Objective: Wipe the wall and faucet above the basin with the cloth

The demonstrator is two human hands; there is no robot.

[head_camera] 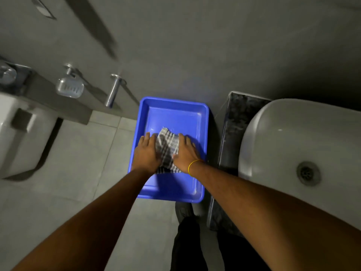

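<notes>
A grey-and-white checked cloth (167, 148) lies in a blue plastic tray (175, 106) on the floor. My left hand (146, 152) presses flat on the cloth's left side and my right hand (185, 152), with a yellow band at the wrist, presses on its right side. The white basin (293, 137) with its round drain (307, 173) is at the right, on a dark stone counter (232, 133). A chrome faucet (113, 90) sticks out of the grey wall (185, 45) to the tray's left.
A clear soap dish (69, 88) hangs on the wall left of the faucet. A white toilet (23, 137) stands at the far left. Pale floor tiles (88, 163) lie between toilet and tray. My dark trouser leg and shoe (187, 231) stand below the tray.
</notes>
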